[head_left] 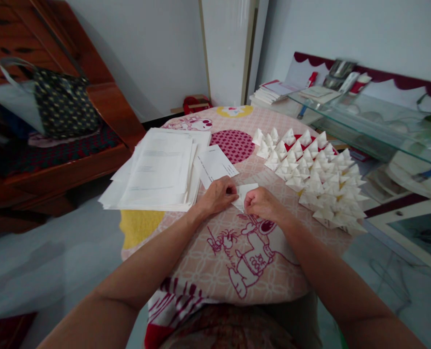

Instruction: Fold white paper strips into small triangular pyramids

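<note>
A small folded piece of white paper (248, 188) lies between my hands on the cloth-covered table. My left hand (221, 195) pinches its left edge with curled fingers. On the other side, my right hand (262, 202) is closed on the paper's lower right part, hiding some of it. Just beyond my left hand rests a loose printed sheet (217, 165), partly against a thick stack of printed paper (161, 165). To the right stand many folded paper pieces (310, 169) with pointed tips, set close together in rows.
A pink patterned cloth (208, 257) covers the table. At the right is a glass shelf (368, 126) holding cups and a metal pot (341, 72). A wooden bench (106, 102) with a dark patterned bag (61, 102) stands at the left. Papers (273, 91) are piled behind the table.
</note>
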The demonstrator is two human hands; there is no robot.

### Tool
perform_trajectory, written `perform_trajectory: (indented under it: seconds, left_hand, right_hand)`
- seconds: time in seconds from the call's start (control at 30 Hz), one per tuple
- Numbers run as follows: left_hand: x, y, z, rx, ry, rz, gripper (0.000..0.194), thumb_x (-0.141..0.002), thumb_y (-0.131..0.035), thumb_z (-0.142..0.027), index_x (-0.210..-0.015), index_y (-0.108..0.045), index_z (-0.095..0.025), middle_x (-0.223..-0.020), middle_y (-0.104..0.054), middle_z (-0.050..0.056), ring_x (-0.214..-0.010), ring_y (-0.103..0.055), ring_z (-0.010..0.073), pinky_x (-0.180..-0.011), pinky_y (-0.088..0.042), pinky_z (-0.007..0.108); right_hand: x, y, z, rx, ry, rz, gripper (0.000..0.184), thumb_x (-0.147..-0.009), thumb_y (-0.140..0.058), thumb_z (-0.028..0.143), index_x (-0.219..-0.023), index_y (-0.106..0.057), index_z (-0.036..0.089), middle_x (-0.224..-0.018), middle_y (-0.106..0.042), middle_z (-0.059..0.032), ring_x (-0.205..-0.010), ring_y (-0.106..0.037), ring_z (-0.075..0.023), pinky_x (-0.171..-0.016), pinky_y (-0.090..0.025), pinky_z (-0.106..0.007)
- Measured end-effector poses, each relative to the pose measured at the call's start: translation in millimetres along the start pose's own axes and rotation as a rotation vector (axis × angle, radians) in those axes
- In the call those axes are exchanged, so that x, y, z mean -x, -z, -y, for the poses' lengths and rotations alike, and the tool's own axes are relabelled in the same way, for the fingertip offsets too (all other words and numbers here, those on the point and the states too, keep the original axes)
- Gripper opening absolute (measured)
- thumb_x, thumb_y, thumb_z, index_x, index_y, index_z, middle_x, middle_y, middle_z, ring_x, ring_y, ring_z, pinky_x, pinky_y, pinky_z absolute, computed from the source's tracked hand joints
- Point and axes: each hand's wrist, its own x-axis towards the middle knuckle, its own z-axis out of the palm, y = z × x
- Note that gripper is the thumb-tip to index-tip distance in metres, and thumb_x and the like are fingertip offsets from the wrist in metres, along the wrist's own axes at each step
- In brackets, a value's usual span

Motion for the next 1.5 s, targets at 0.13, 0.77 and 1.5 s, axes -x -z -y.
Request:
perform_trajectory:
  seconds: [0.13, 0.77, 1.5]
  left_hand:
    - [0.1, -0.9, 1.6, 0.012, 0.019, -0.004, 0.009, -0.078, -0.067, -0.013, -0.071, -0.062, -0.016, -0.079, -0.062, 0.001, -0.076, -0.057, 0.0153, -0.071, -0.045, 0.029]
    - [-5.0, -7.2, 5.3, -0.006, 0.114, -0.001, 0.01, -0.075, -0.07, -0.014, -0.068, -0.063, -0.017, -0.081, -0.064, 0.002, -0.077, -0.058, 0.0158, -0.071, -0.046, 0.029]
    - [-4.4, -10.7, 5.4, -0.017, 0.07, -0.036, 0.005, -0.075, -0.069, -0.014, -0.074, -0.065, -0.016, -0.08, -0.065, 0.003, -0.075, -0.058, 0.0148, -0.071, -0.049, 0.028]
  right_hand:
    - [1.0, 0.3, 0.2, -0.005, -0.004, 0.007, 0.01, -0.066, -0.067, 0.006, -0.065, -0.068, 0.015, -0.052, -0.062, 0.0015, -0.049, -0.058, -0.0113, -0.049, -0.038, -0.021]
    - [7.0, 0.6, 7.7, 0.058, 0.006, -0.05, 0.013, -0.068, -0.066, 0.003, -0.067, -0.066, 0.016, -0.057, -0.063, 0.001, -0.054, -0.057, -0.0119, -0.055, -0.037, -0.023]
    - [12.9, 1.7, 5.2, 0.137, 0.125, -0.067, 0.042, -0.072, -0.067, 0.008, -0.112, -0.078, 0.012, -0.058, -0.062, -0.0004, -0.058, -0.055, -0.0157, -0.061, -0.039, -0.027]
